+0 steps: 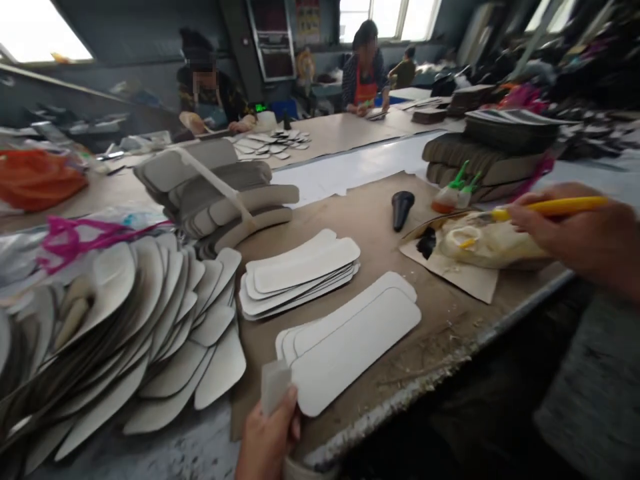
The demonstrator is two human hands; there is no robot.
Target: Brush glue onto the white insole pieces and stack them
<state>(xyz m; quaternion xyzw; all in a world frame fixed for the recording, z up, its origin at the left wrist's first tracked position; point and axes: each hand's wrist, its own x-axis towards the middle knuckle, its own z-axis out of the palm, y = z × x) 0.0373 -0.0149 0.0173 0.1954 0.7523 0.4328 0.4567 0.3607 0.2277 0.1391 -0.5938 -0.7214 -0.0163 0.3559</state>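
Note:
My left hand is closed, pinching a small pale rectangular piece upright at the near end of some overlapping white rounded panels. A second pile of white panels lies just behind them. At the right, my right hand is closed around a yellow-handled brush. Its tip is over a crusted, cream-coloured container, and I cannot make out whether it touches. The container rests on a piece of cardboard.
Many grey-white curved panels fan out at left, before a strapped bundle. A dark, tapered object, green-tipped bottles and stacked brown pieces stand farther back. The table edge runs along the near right. Several people work beyond.

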